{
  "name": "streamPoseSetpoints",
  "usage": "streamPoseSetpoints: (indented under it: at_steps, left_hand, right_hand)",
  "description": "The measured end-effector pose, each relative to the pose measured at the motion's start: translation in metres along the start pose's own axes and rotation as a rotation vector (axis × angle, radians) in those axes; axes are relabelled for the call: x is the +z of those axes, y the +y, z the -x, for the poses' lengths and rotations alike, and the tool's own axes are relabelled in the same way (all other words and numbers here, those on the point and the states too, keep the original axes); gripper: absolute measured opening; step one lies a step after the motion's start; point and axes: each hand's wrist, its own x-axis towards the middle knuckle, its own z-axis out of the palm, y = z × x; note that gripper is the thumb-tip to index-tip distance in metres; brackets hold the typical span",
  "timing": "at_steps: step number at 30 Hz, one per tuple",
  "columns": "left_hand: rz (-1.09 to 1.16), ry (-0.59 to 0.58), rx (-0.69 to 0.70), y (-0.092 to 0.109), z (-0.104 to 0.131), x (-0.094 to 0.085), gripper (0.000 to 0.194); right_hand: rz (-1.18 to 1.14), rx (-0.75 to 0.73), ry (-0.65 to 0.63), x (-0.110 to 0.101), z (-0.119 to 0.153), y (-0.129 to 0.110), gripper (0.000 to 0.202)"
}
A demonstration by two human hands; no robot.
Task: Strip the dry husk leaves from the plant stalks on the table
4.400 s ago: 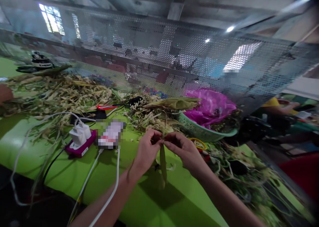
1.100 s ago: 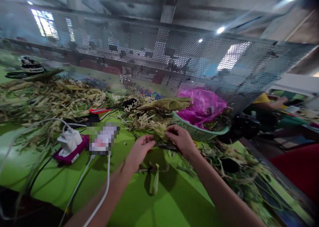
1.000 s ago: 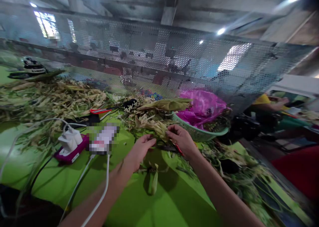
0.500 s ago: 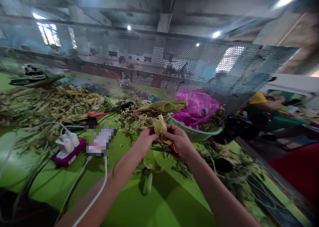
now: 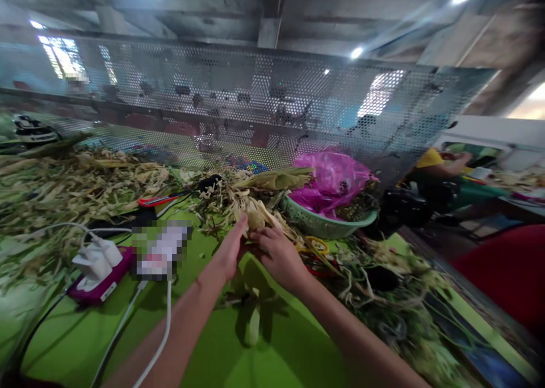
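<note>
My left hand (image 5: 230, 254) is seen edge-on with its fingers stretched forward, at the left side of a pale dried corn husk (image 5: 256, 215). Bent fingers of my right hand (image 5: 281, 257) close at the husk's lower end; their tips are partly hidden. Behind both hands lies a heap of dry husks, with a long greenish husk (image 5: 276, 179) across its top. A small pale green husk piece (image 5: 254, 322) rests on the green table (image 5: 213, 342) below my hands. Right of my right hand are tools with yellow looped handles (image 5: 315, 245) and red handles (image 5: 326, 270).
A green basket (image 5: 332, 228) holds a pink plastic bag (image 5: 332, 180). On the left are a purple power strip (image 5: 102, 277), a charging phone (image 5: 164, 251), cables and a red-handled tool (image 5: 157, 200). Perforated metal screen (image 5: 230, 104) stands behind. A person (image 5: 443, 163) sits at far right.
My hands have moved apart from their pinch on the yellowish husk and down to the heap. My left fingers have straightened. The yellow handles have come into view as the camera shifted.
</note>
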Motion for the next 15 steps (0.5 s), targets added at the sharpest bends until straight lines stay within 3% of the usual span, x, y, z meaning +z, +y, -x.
streamPoseSetpoints:
  at_steps: [4,8,10,13,15]
  left_hand:
    - [-0.107,0.103,0.07,0.002,-0.001,-0.001,0.04]
    - [-0.254,0.264,0.105,0.005,-0.005,-0.006,0.033]
    - [-0.324,0.31,0.16,0.007,-0.006,-0.008,0.033]
    - [-0.394,0.318,0.215,0.01,-0.005,-0.008,0.031]
    - [-0.424,0.301,0.208,0.01,-0.004,-0.009,0.029]
  right_hand:
    - [-0.048,-0.026,0.076,0.001,0.001,-0.004,0.024]
    - [-0.105,0.149,0.271,-0.011,-0.002,0.014,0.018]
    - [-0.066,0.237,0.337,-0.016,-0.002,0.028,0.026]
    - [0.011,0.268,0.258,-0.02,-0.001,0.045,0.035]
    - [0.042,0.269,0.201,-0.021,0.0,0.052,0.024]
